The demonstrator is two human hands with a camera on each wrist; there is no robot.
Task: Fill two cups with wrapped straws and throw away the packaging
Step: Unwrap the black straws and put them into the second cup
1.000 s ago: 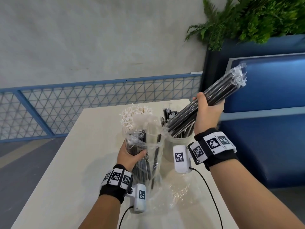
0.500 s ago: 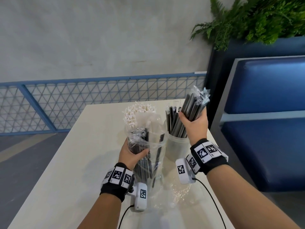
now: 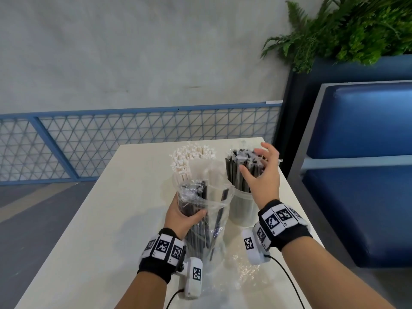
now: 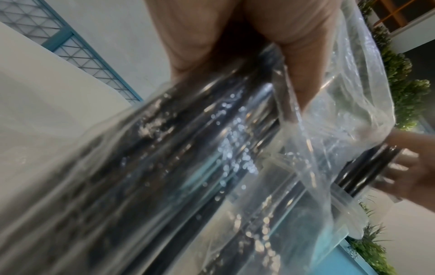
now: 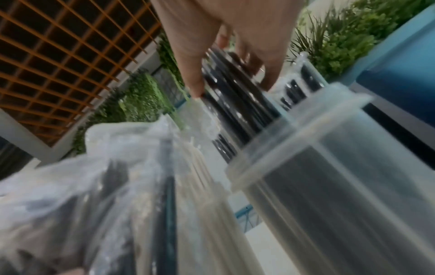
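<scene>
While the left hand [image 3: 182,216] keeps its grip wrapped around a clear plastic bag [image 3: 208,210] of black straws [image 3: 198,230] standing upright on the table [image 3: 111,219], the right hand [image 3: 262,175], fingers spread, holds nothing beside the black wrapped straws [image 3: 242,169] pointing up from the right cup [image 3: 242,208]. White straws [image 3: 189,158] stand upright behind. No writing is legible.

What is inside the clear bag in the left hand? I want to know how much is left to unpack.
Black wrapped straws stand inside the clear bag, gripped by the left hand. Hand and crinkled plastic hide their number.
</scene>
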